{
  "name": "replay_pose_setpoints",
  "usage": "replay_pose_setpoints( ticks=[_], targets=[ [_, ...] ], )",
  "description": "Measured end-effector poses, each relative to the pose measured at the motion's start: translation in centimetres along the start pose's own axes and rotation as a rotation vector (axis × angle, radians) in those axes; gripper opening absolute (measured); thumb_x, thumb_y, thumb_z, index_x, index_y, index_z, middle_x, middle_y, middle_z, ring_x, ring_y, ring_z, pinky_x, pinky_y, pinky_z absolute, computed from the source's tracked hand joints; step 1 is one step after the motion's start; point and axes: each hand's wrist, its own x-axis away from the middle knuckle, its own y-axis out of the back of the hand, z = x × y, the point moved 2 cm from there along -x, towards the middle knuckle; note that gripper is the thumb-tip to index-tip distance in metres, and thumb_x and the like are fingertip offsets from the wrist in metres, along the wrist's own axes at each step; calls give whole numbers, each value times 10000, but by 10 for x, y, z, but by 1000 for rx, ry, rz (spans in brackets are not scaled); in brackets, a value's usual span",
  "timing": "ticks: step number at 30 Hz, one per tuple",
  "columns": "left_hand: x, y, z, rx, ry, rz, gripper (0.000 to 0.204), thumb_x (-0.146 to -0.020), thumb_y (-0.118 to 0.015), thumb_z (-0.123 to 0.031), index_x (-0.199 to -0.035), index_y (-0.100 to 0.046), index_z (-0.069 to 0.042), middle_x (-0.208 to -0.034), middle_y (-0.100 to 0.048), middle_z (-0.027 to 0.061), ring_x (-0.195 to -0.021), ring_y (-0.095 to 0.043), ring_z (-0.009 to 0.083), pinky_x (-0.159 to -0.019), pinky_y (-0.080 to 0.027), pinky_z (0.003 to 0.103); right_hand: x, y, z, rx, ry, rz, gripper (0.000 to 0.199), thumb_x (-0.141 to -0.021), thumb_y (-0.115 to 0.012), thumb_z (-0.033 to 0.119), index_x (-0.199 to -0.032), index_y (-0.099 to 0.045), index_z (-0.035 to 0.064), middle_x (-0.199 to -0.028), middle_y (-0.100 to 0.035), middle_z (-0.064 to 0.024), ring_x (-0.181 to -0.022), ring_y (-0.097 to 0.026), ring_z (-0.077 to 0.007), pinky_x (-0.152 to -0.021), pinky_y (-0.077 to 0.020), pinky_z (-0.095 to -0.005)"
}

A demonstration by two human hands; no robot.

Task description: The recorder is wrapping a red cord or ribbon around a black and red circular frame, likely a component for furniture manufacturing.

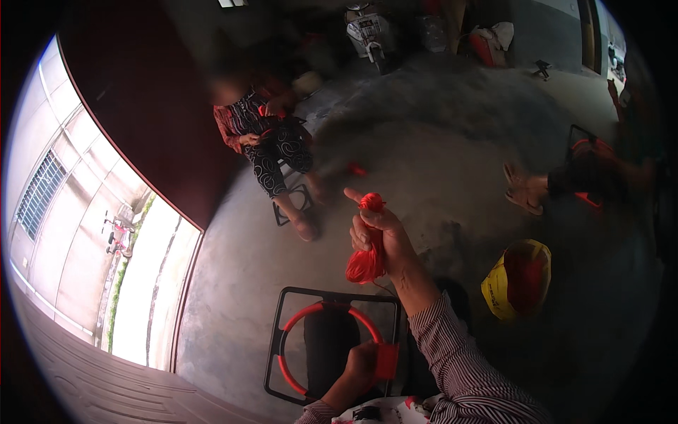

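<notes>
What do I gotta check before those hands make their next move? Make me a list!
1. Red yarn held in the right hand: ok.
2. Yarn bundle free of tangles: cannot tell, too small to see.
3. Left hand gripping the red block beside it: cannot tell, too dark.
4. Yellow bag open at the top: ok.
5. Yellow bag apart from both hands: ok.

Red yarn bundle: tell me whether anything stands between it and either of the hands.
Nothing visible stands between the right hand and the red yarn bundle: the hand holds it. From the left hand, the red ring and black frame cross the line in this view; whether they truly block it I cannot tell.
</notes>
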Motion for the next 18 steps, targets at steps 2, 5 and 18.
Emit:
replay_pose_setpoints(
  ticks=[2, 5, 18],
  targets=[
    [0, -1, -3, 36, -1, -40, 274, -873, -456, -164, -1075, -561, -12, -977, -632, 147, -851, -638, 283, -765, -527, 412, -1, 5, -4, 1, 20, -36, 708, -865, -684, 239, -1428, -322, 6, -607, -511, -7, -480, -475, -100, -507, -402, -252],
    [-4, 7, -2, 42, -21, -24, 276, -873, -459, -161, -1074, -565, -5, -986, -634, 150, -859, -637, 279, -771, -526, 409, -2, 7, -4, -30, 29, -5, 717, -861, -686, 235, -1431, -317, 4, -624, -530, -14, -489, -489, -98, -508, -404, -247],
    [-10, 17, 1, 2, -70, 0, 292, -891, -435, -155, -1099, -568, 1, -1014, -639, 158, -905, -636, 284, -816, -516, 417, 6, -12, -11, 11, 2, -11, 506, -879, -644, 233, -1329, -500, 49, -599, -504, -13, -485, -449, -91, -512, -373, -253]
  ],
)
